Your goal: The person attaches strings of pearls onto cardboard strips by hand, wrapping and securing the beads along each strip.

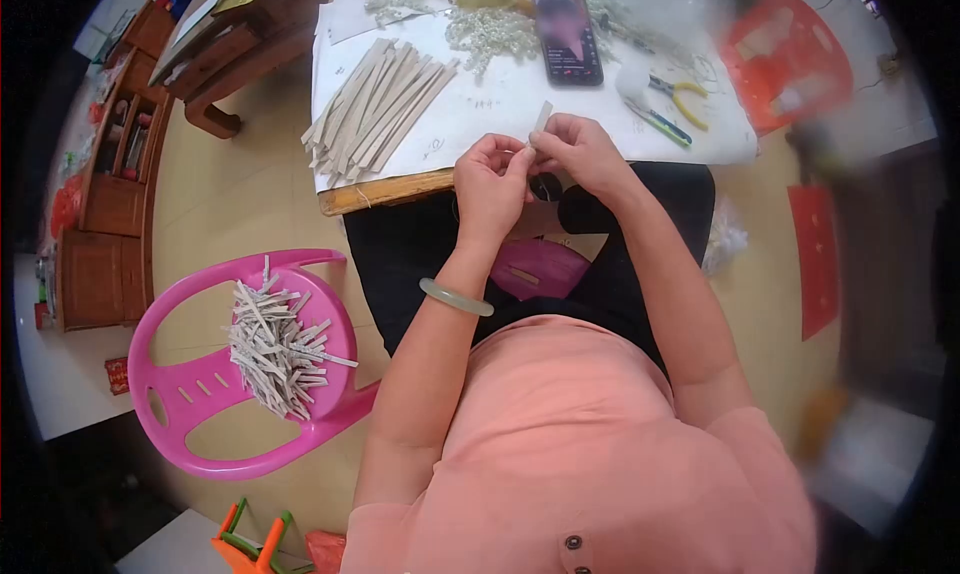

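Note:
My left hand [490, 186] and my right hand [582, 156] meet at the table's front edge, fingertips pinched together. Between them a narrow pale strip [544, 115], seemingly paper, sticks up. Its lower end is hidden by the fingers of both hands. To the left on the table lies a fanned pile of long pale strips [380, 109]. A pink plastic chair [160, 339] at my left bears a heap of small folded strips [275, 349] with grey markings.
A phone [568, 39] with its screen lit lies behind my hands. Yellow-handled pliers [690, 102] and a green-edged tool [657, 124] are at the right. Pale beaded bunches [490, 36] line the back of the white-covered table [470, 114]. A red chair [800, 44] stands right.

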A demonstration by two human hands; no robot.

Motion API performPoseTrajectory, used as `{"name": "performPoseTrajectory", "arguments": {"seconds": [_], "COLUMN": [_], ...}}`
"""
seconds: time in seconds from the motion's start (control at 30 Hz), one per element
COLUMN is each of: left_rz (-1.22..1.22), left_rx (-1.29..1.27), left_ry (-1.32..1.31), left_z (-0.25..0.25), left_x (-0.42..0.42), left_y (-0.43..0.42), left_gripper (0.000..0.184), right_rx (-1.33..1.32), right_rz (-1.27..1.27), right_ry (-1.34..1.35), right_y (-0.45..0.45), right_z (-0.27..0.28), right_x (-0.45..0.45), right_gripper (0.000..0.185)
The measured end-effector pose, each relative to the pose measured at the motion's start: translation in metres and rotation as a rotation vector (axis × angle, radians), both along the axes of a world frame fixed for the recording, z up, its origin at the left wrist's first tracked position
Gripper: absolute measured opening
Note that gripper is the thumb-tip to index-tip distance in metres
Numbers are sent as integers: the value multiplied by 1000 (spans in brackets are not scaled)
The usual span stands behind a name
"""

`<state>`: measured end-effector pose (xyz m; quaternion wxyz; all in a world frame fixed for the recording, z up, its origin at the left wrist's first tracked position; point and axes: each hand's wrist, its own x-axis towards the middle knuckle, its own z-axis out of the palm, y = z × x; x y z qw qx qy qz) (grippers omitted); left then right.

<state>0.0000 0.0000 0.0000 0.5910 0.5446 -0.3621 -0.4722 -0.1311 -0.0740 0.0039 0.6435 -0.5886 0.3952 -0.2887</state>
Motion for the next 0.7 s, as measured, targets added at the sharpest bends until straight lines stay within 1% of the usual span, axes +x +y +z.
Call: {"name": "performPoseTrajectory", "arguments": {"seconds": [0.2,0.7], "left_rz": [1,26], "left_rx": [-13,-29], "left_ry": [-15,-3], "left_z": [0,0], "left_x": [-1,-3], "left_y": [0,0], "left_gripper": [7,6], "right_rx": [-5,-27], "right_rz": [-14,-37], "right_ry": [-36,-2], "right_y": [0,2], "right_z": [-2,0], "right_x": [1,2], "right_gripper": [18,18]}}
